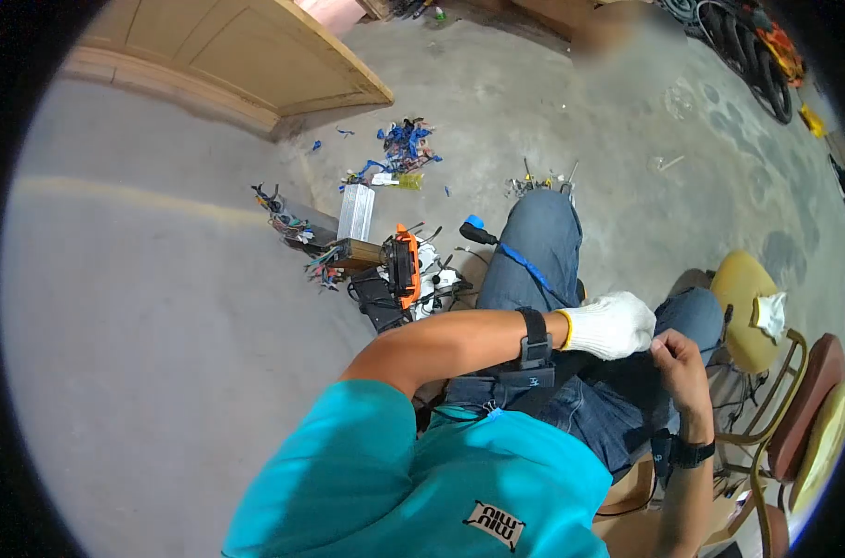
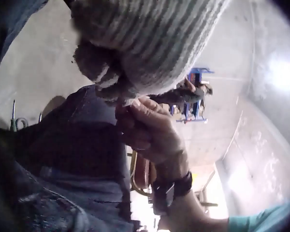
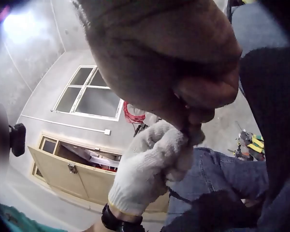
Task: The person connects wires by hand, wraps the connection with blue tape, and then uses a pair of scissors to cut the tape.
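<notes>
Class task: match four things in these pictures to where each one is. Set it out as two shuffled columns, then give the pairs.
1. white knitted glove
2. orange-framed device
3. crumpled white cloth
4. pale wooden panel

A. on the round yellow chair seat
B. on the concrete floor, farthest from the person
C. on the left hand
D. among loose wires by the knee

Pairs: 1-C, 2-D, 3-A, 4-B

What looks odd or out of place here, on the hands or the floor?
Only the left hand wears a white glove; the bare right hand pinches its fingertips. Blue wire scraps lie scattered on the concrete floor, and a wooden door lies flat there instead of hanging.
</notes>
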The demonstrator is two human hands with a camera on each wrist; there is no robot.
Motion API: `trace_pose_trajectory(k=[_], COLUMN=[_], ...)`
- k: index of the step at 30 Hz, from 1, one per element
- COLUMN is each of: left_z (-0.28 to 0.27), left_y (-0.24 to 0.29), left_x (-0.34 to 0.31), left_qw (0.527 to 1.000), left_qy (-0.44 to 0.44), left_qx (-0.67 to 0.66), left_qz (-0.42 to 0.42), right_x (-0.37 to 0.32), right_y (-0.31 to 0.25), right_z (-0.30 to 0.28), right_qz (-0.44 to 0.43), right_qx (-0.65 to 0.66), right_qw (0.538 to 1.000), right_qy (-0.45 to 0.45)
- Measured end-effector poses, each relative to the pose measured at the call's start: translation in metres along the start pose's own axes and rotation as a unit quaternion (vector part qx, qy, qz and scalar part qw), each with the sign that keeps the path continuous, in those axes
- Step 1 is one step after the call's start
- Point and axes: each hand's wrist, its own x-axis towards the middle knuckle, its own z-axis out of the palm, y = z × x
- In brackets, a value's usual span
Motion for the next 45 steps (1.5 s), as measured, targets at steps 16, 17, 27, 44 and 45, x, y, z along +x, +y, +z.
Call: trace_pose_trajectory(k=[16,17,27,44,45], left_z=[0.007,0.01,0.026,0.035,0.035], left_y=[-0.01,-0.013,-0.024,-0.03,-0.032], left_x=[0.007,0.008,0.01,0.017,0.017], left_qw=[0.994,0.994,0.996,0.996,0.993], left_qy=[-0.046,-0.046,-0.036,-0.066,-0.082], left_qx=[-0.082,-0.079,-0.068,-0.044,-0.056], left_qz=[-0.055,-0.056,-0.051,-0.039,-0.059], right_x=[-0.019,-0.02,-0.024,-0.063,-0.06], right_y=[0.063,0.083,0.068,0.152,0.123], right_z=[-0.114,-0.13,-0.122,-0.195,-0.177], right_qz=[-0.056,-0.078,-0.097,-0.121,-0.121], right_qx=[0.33,0.375,0.345,0.464,0.466], right_qw=[0.897,0.89,0.879,0.801,0.801], right_qy=[0.288,0.247,0.315,0.359,0.355])
